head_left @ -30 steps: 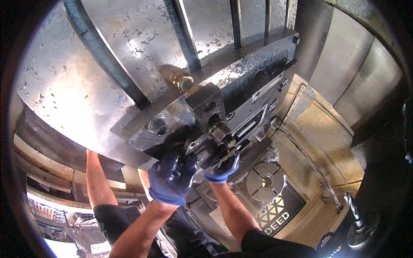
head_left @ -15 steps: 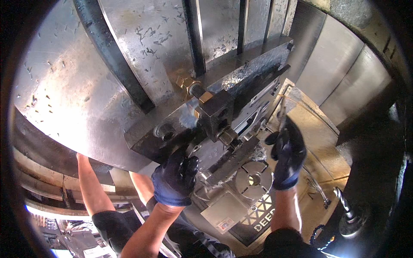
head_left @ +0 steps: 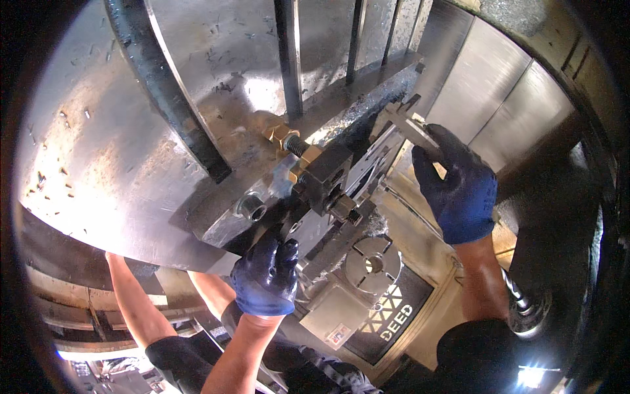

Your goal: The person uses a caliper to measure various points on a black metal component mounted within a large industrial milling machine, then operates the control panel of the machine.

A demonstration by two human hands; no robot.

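Note:
My right hand (head_left: pixel 459 184), in a dark blue coated glove, pinches a flat steel piece at the far end of a long, flat, caliper-like metal tool (head_left: pixel 374 164). The tool lies along a thick dark steel bar (head_left: pixel 220 213) on the large round slotted table (head_left: pixel 216 52). At its near end, my gloved left hand (head_left: pixel 266 272) has its fingers curled; the palm side is hidden. Between my hands a black clamp block (head_left: pixel 326 171) carries a threaded bolt with brass-coloured nuts (head_left: pixel 283 138). A socket-head bolt (head_left: pixel 251 207) sits in the bar.
Another person's bare arms (head_left: pixel 138 302) reach to the table's rim at lower left. Below lie a round slotted chuck-like disc (head_left: pixel 374 264), a metal box (head_left: pixel 335 314) and a dark mat (head_left: pixel 394 322). A drill bit (head_left: pixel 517 292) stands upright at lower right.
My right hand has moved up and outward to the tool's far end and grips the flat steel piece there. My left hand stays by the near end. The view has shifted slightly.

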